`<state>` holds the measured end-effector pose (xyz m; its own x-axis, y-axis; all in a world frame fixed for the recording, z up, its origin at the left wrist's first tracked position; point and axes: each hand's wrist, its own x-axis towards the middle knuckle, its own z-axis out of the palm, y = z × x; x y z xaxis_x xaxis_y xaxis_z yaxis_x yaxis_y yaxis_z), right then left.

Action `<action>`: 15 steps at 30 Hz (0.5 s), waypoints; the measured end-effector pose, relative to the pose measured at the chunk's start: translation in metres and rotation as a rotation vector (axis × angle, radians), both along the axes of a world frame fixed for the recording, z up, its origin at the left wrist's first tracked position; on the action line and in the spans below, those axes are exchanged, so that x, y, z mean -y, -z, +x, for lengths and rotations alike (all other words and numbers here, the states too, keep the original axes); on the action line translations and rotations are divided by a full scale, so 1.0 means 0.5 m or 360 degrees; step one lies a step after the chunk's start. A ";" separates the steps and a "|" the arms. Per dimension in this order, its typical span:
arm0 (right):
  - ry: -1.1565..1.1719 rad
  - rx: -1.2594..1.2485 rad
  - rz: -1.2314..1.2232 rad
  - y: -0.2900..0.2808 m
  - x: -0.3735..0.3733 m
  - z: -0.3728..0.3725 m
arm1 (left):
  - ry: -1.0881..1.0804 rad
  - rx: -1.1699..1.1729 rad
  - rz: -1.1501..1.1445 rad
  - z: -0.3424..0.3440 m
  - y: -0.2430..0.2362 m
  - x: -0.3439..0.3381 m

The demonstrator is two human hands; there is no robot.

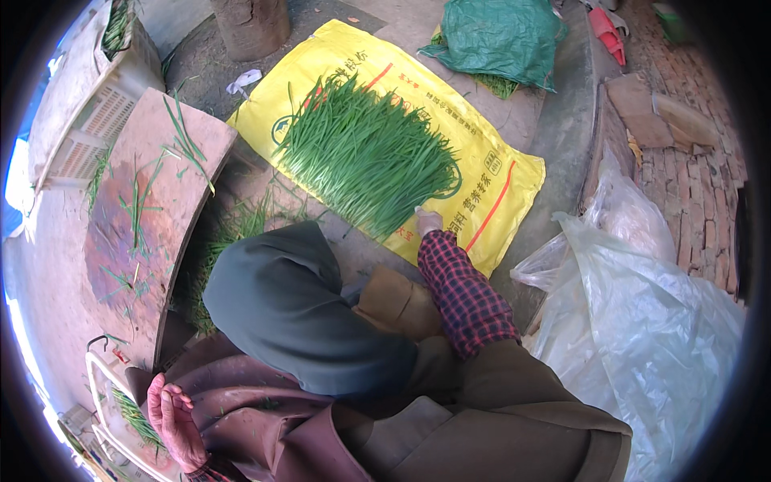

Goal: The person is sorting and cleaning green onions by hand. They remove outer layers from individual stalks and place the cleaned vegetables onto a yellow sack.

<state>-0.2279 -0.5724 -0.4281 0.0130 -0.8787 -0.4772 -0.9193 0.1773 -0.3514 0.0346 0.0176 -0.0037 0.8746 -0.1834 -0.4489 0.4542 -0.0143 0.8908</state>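
A broad heap of long green leaves, looking like garlic chives (373, 157), lies spread on a flat yellow sack (502, 193) in front of me. My right hand (430, 221) reaches out to the near right edge of the heap, low over the sack. Its fingers are small in view and partly hidden, so their grip does not show. Down at the lower left, my left hand (174, 424) is raised beside a brown apron (265, 426), with loosely bent fingers a little apart and nothing in them.
A stained board (152, 217) with stray leaves stands at left, near a pale plastic crate (100, 120). Loose greens (201, 273) lie beneath it. A green bag (502, 40) covers more greens at the far side. Clear plastic sheeting (642, 329) lies at right.
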 end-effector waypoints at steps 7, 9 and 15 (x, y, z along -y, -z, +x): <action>-0.1018 -0.0216 0.0626 0.153 -0.058 -0.062 | 0.0008 0.0003 -0.0033 -0.007 0.001 -0.008; -0.0642 0.0018 0.0775 0.200 -0.090 -0.040 | -0.0006 0.0014 -0.0047 -0.011 0.003 -0.018; 0.0061 0.0311 0.1056 0.216 -0.129 0.002 | -0.0025 0.0026 -0.0009 -0.017 0.005 -0.040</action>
<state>-0.2269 -0.5081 -0.5359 0.1280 -0.4034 -0.9060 -0.8389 0.4432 -0.3159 0.0261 0.0375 -0.0064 0.8846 -0.1721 -0.4335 0.4396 -0.0025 0.8982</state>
